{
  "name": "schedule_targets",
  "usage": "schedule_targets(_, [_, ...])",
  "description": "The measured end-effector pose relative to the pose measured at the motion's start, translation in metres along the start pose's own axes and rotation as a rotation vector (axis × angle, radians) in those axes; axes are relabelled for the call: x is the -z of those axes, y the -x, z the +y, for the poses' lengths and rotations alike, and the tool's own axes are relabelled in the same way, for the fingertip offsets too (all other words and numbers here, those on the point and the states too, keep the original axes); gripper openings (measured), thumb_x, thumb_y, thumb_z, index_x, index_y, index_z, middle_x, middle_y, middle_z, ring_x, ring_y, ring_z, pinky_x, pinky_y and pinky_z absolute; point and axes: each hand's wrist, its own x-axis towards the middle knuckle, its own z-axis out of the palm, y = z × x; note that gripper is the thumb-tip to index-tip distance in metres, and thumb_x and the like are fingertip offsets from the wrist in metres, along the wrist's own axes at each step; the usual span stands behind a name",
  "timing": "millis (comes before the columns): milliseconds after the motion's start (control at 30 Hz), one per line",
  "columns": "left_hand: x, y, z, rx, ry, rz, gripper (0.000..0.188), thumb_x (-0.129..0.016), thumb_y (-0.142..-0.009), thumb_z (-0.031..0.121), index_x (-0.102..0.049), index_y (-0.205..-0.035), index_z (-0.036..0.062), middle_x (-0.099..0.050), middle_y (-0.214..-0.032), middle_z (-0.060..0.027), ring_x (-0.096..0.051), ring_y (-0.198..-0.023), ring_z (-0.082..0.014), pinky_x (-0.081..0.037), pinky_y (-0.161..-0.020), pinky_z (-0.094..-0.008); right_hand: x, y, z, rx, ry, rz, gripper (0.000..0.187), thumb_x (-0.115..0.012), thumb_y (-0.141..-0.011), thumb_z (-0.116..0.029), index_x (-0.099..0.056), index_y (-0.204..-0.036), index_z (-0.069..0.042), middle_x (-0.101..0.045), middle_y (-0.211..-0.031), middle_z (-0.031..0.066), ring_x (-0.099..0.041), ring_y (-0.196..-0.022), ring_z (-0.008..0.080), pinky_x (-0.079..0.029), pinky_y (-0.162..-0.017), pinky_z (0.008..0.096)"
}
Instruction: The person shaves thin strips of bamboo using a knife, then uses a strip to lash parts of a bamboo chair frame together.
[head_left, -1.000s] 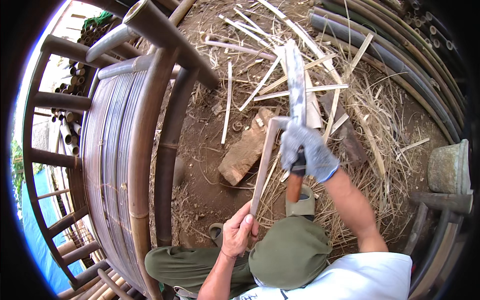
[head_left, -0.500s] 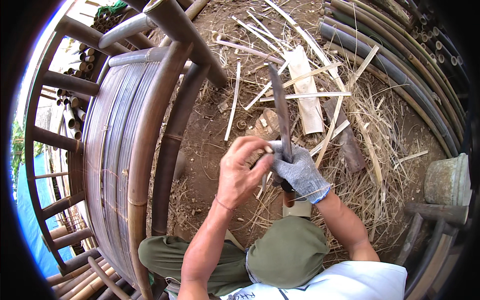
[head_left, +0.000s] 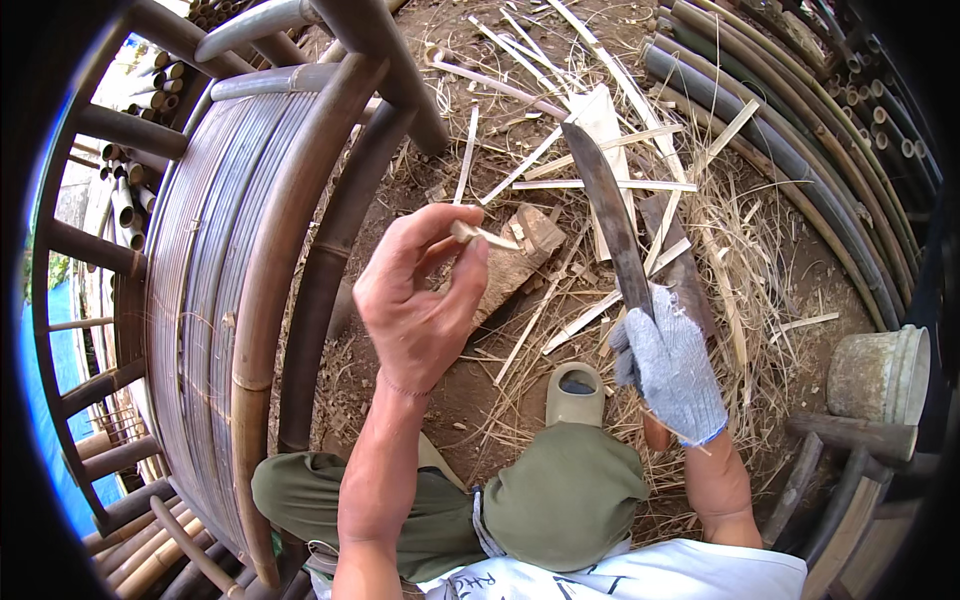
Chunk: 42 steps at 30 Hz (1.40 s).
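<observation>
Pinched between the thumb and fingers of my left hand [head_left: 415, 285] is a short, pale piece of bamboo [head_left: 482, 236]. It is held in the air above a wooden block [head_left: 520, 262] on the ground. My right hand [head_left: 675, 368], in a grey knitted glove, is wrapped round the handle of a machete [head_left: 612, 205]. The machete's long dark blade points up and away to the left, and its handle end shows below the glove. The two hands are apart, and the blade does not touch the bamboo piece.
A bamboo bench [head_left: 215, 290] stands close on my left. Split strips and shavings [head_left: 740, 290] litter the dirt floor ahead and to the right. Long bamboo poles [head_left: 790, 160] lie at the far right. A dirty white bucket [head_left: 880, 375] and a wooden frame [head_left: 850, 440] are at the right.
My hands have moved apart. The left has gone up and left with the bamboo piece. The right has drawn right and down with the machete, whose blade now leans left.
</observation>
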Motion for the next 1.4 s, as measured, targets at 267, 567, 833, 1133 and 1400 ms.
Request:
schedule_targets(267, [-0.020,0.031,-0.028,-0.068,-0.054,-0.016,0.036,-0.072,-0.083,-0.010,-0.062,-0.116,-0.0011,-0.070,-0.111,-0.0126,-0.071,-0.106,-0.0206,-0.062,-0.091,-0.0320,-0.016,0.009,-0.039,0.103,0.121,-0.101,0.032,-0.053,-0.100,-0.010,-0.052,-0.126,0.007,-0.066,-0.080,0.0196,-0.068,-0.069,0.0371,-0.054,-0.060,0.0433])
schedule_targets(567, [-0.024,0.039,-0.019,-0.131,-0.176,-0.053,0.037,-0.075,-0.074,-0.008,-0.062,-0.107,0.0013,-0.071,-0.095,-0.0114,-0.073,-0.084,-0.0210,-0.059,-0.075,-0.0318,-0.019,0.007,-0.049,0.558,0.599,-0.128,0.030,-0.058,-0.095,-0.008,-0.057,-0.117,0.012,-0.065,-0.085,0.0235,-0.067,-0.067,0.0356,-0.054,-0.058,0.0422])
schedule_targets(833, [-0.027,0.039,-0.018,-0.126,-0.183,-0.073,0.037,-0.075,-0.071,-0.008,-0.063,-0.105,0.0025,-0.069,-0.088,-0.0099,-0.071,-0.078,-0.0220,-0.056,-0.070,-0.0325,-0.017,0.009,-0.038,0.746,0.806,-0.128,0.027,-0.059,-0.090,-0.007,-0.061,-0.110,0.011,-0.064,-0.091,0.0239,-0.066,-0.069,0.0328,-0.053,-0.056,0.0378])
schedule_targets(1133, [-0.024,0.037,-0.018,-0.104,-0.230,-0.196,0.042,-0.073,-0.080,-0.010,-0.056,-0.117,-0.0014,-0.066,-0.113,-0.0133,-0.071,-0.111,-0.0263,-0.062,-0.093,-0.0386,-0.017,0.004,-0.044,0.689,0.858,-0.160,0.022,-0.060,-0.088,-0.006,-0.063,-0.104,0.009,-0.062,-0.084,0.0203,-0.064,-0.066,0.0293,-0.052,-0.056,0.0385])
schedule_targets(1400, [-0.005,-0.025,0.049,0.012,-0.781,-0.326,0.028,-0.075,-0.086,0.004,-0.059,-0.109,-0.0006,-0.065,-0.106,-0.0152,-0.069,-0.098,-0.0269,-0.058,-0.084,-0.0374,-0.010,-0.016,-0.065,0.715,1.128,-0.074,0.020,-0.062,-0.085,-0.006,-0.067,-0.100,0.006,-0.063,-0.080,0.0181,-0.066,-0.069,0.0292,-0.053,-0.059,0.0392])
